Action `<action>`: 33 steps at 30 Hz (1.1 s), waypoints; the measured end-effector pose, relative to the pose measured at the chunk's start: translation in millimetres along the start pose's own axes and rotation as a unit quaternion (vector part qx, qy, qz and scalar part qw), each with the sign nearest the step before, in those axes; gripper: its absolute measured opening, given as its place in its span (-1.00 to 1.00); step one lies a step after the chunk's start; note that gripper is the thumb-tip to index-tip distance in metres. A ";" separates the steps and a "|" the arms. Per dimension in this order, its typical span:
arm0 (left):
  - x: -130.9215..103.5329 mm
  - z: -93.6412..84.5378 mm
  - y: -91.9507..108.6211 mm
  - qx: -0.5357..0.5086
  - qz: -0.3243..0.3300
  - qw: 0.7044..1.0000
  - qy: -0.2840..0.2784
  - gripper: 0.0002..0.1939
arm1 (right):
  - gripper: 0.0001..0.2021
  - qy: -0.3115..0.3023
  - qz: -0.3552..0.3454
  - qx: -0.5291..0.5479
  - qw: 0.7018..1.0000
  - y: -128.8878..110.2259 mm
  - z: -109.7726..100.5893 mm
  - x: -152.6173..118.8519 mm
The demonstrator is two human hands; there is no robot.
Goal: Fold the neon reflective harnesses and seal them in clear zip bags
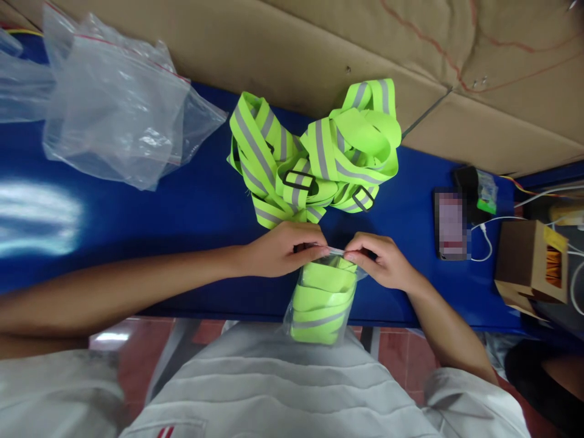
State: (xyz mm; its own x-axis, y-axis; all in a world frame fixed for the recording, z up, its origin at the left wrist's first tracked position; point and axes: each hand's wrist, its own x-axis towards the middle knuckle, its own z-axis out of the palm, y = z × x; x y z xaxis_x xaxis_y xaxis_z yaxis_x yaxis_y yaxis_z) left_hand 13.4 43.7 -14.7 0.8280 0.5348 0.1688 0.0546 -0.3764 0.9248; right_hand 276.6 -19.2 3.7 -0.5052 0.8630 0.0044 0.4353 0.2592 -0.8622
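A clear zip bag (288,316) with a folded neon-yellow reflective strap (323,298) inside hangs at the table's front edge, by my body. My left hand (292,248) pinches the left part of the bag's top edge between thumb and fingers. At the right part of the same edge, my right hand (381,258) pinches too. Just beyond my hands lies a heap of neon-yellow reflective straps (314,158) with grey stripes and black buckles.
Several clear zip bags (118,109) lie at the left on the blue table (196,201). To the right are a phone (451,225) with a white cable and an open cardboard box (520,261). Brown cardboard (274,48) stands along the back.
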 end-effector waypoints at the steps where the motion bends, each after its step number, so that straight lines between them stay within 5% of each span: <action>1: 0.1 0.0 -0.2 0.002 0.004 1.000 0.003 -0.70 | -0.88 -0.001 0.003 0.003 1.000 0.2 0.0 0.3; 21: 2.0 -2.2 1.0 -0.037 -0.035 0.999 0.012 -0.79 | -0.89 0.000 0.019 0.007 1.000 -0.7 -0.5 -2.1; 33: 3.9 -4.5 1.7 -0.164 -0.091 0.982 0.020 -0.72 | -0.71 0.010 -0.035 -0.040 0.999 -3.7 -5.7 -5.5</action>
State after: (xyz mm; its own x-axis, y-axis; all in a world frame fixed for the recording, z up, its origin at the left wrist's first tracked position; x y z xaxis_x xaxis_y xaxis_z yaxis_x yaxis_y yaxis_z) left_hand 14.2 48.5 -10.9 0.7983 0.6022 -0.0026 0.0118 -0.0114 0.9999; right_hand 282.0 -22.4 9.8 -0.5228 0.8493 0.0739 0.4577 0.3528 -0.8161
